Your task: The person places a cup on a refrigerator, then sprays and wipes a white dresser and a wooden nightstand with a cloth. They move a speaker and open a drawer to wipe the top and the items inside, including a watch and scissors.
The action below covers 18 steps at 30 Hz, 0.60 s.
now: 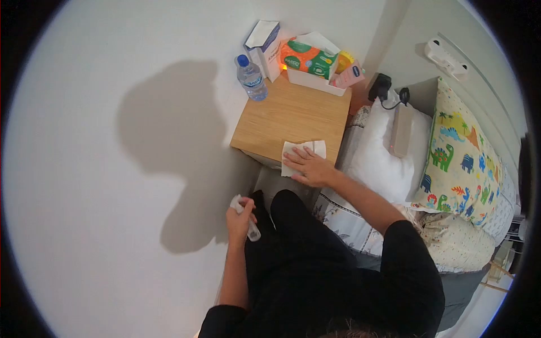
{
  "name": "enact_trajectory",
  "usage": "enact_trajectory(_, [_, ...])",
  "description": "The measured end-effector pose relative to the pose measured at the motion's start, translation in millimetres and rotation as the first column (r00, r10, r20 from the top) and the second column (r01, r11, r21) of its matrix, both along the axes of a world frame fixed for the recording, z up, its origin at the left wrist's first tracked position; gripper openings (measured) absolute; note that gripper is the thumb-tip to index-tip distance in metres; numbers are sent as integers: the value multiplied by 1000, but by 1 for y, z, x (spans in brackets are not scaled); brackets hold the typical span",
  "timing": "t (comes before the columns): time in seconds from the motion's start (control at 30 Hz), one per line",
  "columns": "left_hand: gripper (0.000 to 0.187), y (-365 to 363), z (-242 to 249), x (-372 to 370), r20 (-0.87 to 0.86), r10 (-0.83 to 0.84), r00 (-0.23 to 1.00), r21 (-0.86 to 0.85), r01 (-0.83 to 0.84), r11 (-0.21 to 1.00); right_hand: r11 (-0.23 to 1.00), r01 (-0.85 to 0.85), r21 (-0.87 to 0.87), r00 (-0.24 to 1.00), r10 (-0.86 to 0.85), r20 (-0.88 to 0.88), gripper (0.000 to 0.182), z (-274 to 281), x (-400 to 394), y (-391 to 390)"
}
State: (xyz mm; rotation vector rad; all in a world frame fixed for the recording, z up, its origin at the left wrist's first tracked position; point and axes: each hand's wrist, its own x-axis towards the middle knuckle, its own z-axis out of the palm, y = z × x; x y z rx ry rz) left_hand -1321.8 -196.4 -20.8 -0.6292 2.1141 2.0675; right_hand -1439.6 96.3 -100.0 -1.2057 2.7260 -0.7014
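Observation:
My right hand (309, 167) lies flat with fingers spread on a white paper towel or cloth (319, 147). That white sheet rests on the front edge of a wooden-topped bedside table (290, 115), partly hanging over it. Lower left, my left hand (238, 221) is wrapped round a small translucent white bottle (254, 232), which looks like a spray bottle. The bottle is tilted and held in front of my dark trousers, apart from the table. My fingers hide its middle.
On the table's far side stand a water bottle (252, 79), a white box (264, 50) and a white tray (315, 82) with a tissue pack (309, 58) and a pink bottle (347, 75). At right, the bed holds a dinosaur pillow (459, 152) and a power strip (401, 132).

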Motion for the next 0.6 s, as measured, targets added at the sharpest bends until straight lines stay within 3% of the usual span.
enact_trajectory(0.03, [19, -2, 4, 7, 43, 4, 999, 5, -5, 1000, 1000, -3, 0, 1000, 3, 10, 60, 7, -13, 1])
enact_trajectory(0.1, [18, -5, -1, 9, 90, 8, 996, 11, -9, 1000, 978, 7, 208, 996, -27, 90, 62, 20, -70, 14])
enact_trajectory(0.17, [16, -4, -10, 11, 115, -103, 988, 34, 100, 994, 920, 305, 247, 952, -285, -113, 64, -12, -128, 37])
enact_trajectory(0.23, [14, 8, -3, 5, 158, -133, 978, 32, 129, 991, 797, 562, 222, 827, -552, -108, 68, -16, -173, 46])
enact_trajectory(0.33, [14, 14, -10, -4, 93, -268, 959, 68, 262, 963, 720, 652, 237, 757, -610, -233, 72, -35, -172, 0])
enact_trajectory(0.4, [14, 19, -11, -8, 155, -327, 932, 107, 313, 944, 847, 284, 450, 950, -312, -14, 73, 29, -125, -46])
enact_trajectory(0.47, [14, 16, -17, -7, 167, -329, 929, 168, 302, 938, 985, -7, 172, 1000, 9, -11, 75, -8, -72, -61])
enact_trajectory(0.57, [14, 2, -28, 4, 218, -326, 920, 238, 274, 932, 983, -87, 163, 995, 93, -26, 73, -14, -109, -51])
enact_trajectory(0.6, [14, -5, -29, 7, 257, -321, 911, 227, 266, 937, 974, 37, 221, 999, -32, -28, 72, -3, -131, -44])
